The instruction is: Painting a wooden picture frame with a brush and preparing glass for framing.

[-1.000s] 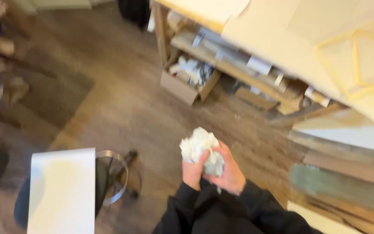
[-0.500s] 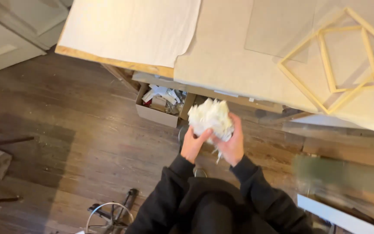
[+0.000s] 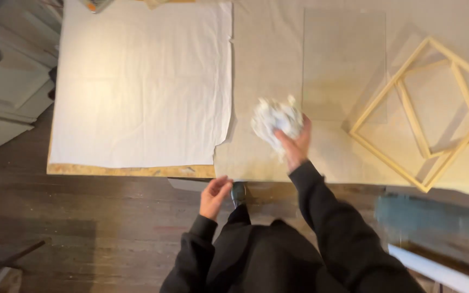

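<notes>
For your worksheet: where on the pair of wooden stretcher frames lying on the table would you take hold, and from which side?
Grip the near bar of the outer wooden stretcher frame, from the table's front edge. It lies flat, thin and open-centred, so fingers can hook under the bar beside the right hand.

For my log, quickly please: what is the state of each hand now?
Left hand: open, holding nothing, near the table edge.
Right hand: closed on a crumpled white paper ball.

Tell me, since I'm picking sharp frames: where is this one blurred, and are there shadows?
Head view: the crumpled white paper ball in the right hand is motion-smeared; the pale wooden stretcher frames cast soft shadows on the cloth-covered table.
</notes>
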